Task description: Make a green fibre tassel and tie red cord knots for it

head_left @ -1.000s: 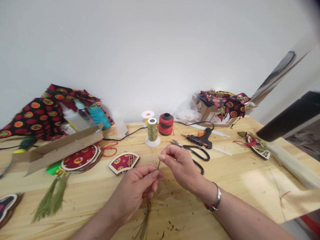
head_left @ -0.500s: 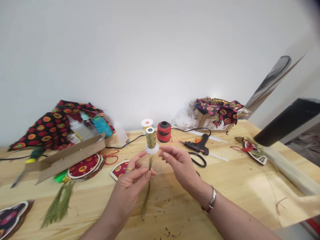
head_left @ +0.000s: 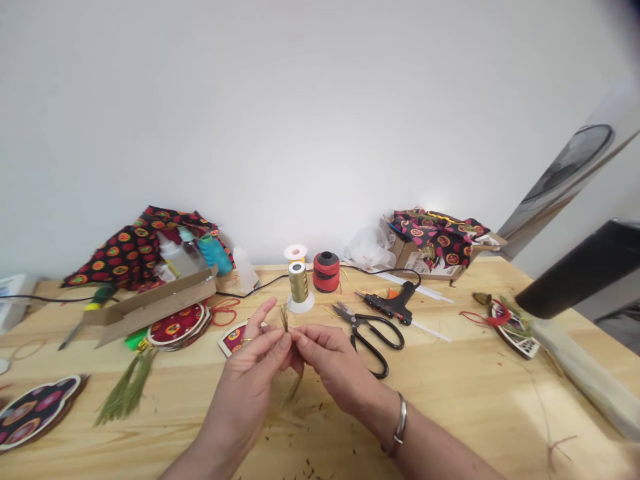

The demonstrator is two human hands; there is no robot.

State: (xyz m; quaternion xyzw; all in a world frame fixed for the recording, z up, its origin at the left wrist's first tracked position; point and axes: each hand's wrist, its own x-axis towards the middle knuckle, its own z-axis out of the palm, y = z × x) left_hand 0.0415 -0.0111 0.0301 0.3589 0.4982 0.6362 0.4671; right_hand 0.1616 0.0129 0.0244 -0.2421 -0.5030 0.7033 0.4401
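Most of the olive-green tassel bundle [head_left: 295, 388] is swallowed by the fingers: only a short tuft sticks up above them and a loose tail hangs out below, over the wooden table [head_left: 450, 400] and just in front of the gold thread spool [head_left: 299, 283]. The left hand [head_left: 250, 380] pinches it between thumb and forefinger with the other fingers lifted; the right hand [head_left: 327, 360] has its fingertips closed on the same spot, touching the left thumb, though whether it also grips a separate strand is too fine to make out. A fan-shaped ornament [head_left: 231, 339] lies half hidden behind the left hand, another ornament [head_left: 35, 412] is cut off by the left edge, and a dark bar [head_left: 580, 270] on the right is blurred and runs out of view. Back left, an open cardboard box [head_left: 150, 305] holds a teal bottle [head_left: 214, 255] and a clear bottle [head_left: 173, 257], leaning against patterned fabric [head_left: 125, 250]. Back right, a second box [head_left: 425, 257] is stuffed with more of that cloth, spilling over its rim. Scissors [head_left: 367, 330] lie just beside the right hand, a glue gun [head_left: 393, 305] beyond them
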